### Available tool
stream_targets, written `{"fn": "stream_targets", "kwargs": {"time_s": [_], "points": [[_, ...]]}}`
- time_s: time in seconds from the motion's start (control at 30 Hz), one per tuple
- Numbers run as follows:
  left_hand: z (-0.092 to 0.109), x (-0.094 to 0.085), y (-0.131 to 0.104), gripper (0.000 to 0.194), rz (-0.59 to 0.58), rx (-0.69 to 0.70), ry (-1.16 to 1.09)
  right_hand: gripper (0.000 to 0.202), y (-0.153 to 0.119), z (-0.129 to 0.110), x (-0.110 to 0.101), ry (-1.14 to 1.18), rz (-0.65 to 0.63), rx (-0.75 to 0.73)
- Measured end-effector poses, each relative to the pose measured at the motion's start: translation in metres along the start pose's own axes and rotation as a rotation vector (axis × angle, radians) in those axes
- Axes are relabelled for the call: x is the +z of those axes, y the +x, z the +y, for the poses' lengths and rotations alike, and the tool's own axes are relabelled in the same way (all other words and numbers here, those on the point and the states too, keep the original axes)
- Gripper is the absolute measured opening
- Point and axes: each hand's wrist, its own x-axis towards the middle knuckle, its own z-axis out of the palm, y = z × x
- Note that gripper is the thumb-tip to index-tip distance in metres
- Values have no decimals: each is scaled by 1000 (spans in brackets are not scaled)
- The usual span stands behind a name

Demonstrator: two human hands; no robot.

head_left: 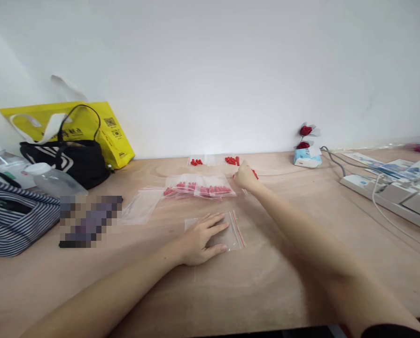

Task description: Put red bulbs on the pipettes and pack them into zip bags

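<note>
My left hand [205, 238] lies flat with fingers spread on a clear zip-lock bag [235, 230], whose red-striped seal points right. My right hand [247, 177] reaches out to small red pieces [255, 174] toward the back of the table; its fingers are curled and mostly hidden, so I cannot see what is in them. Just behind it lie more red pieces [232, 160], and a further small group [196, 162] sits to the left. Between the hands and slightly left, several clear bags holding red pieces [215, 189] overlap in a pile.
Flat clear bags [143, 205] lie left of the pile, beside a blurred-out dark object [92, 223]. A striped pouch [18, 216], plastic bottle [55, 180], black bag [69, 162] and yellow bag [116, 141] crowd the left. Rightward are a tissue pack [307, 158] and power strip [382, 195].
</note>
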Motion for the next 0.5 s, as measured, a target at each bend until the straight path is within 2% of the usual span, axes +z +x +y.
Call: {"fn": "stream_targets", "kwargs": {"time_s": [0.07, 0.13, 0.17, 0.23, 0.33, 0.5], "points": [[0, -1, 1, 52, 1, -26, -8, 34, -8, 5, -18, 58, -37, -33], [0, -2, 3, 53, 0, -62, -5, 46, -22, 15, -33, 276, -145, -74], [1, -3, 4, 53, 0, -77, -2, 53, -32, 21, -39, 394, -194, -58], [1, -4, 5, 54, -2, -97, 3, 67, -52, 31, -45, 583, -212, 32], [2, -5, 7, 52, 1, -103, -3, 78, -77, 39, -45, 801, -182, 157], [2, -4, 7, 52, 16, -99, -9, 63, -91, 40, -36, 919, -193, 196]]}}
